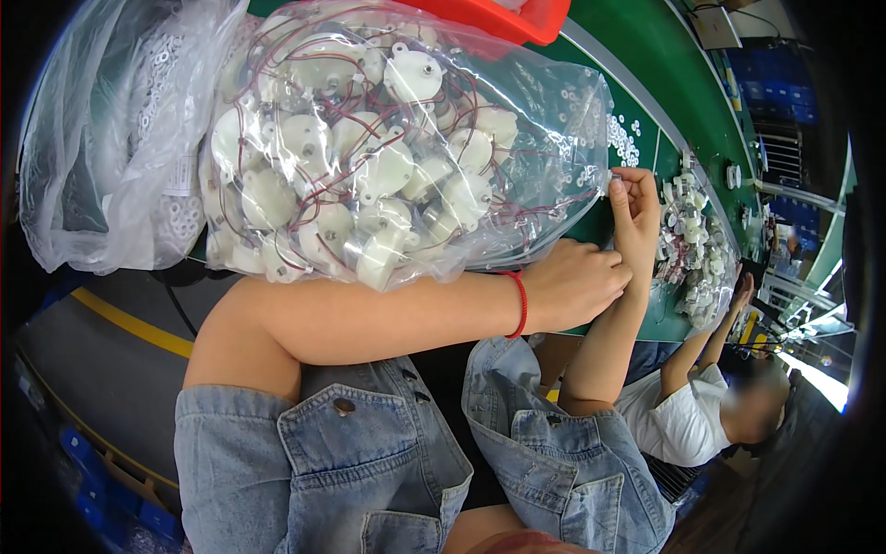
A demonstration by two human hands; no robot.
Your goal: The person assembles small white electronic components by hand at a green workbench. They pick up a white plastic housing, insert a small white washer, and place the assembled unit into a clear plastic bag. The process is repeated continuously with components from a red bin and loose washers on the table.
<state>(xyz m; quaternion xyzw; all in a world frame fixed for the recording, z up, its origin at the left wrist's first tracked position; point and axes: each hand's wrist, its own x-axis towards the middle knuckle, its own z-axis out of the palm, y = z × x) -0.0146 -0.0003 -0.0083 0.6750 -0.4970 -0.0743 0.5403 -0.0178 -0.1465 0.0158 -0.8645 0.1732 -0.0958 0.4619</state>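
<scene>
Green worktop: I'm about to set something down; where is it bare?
Barest: the green surface past the silver rail, right of the red bin. A narrow strip shows between rail and white rings. Crowded: where the clear bag and the parts heap farther right lie.

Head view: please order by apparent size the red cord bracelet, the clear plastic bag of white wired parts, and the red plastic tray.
1. Clear plastic bag
2. Red tray, visible part only
3. Red bracelet

Glossy plastic bag (544,120); matt denim clothing (355,439)
</scene>
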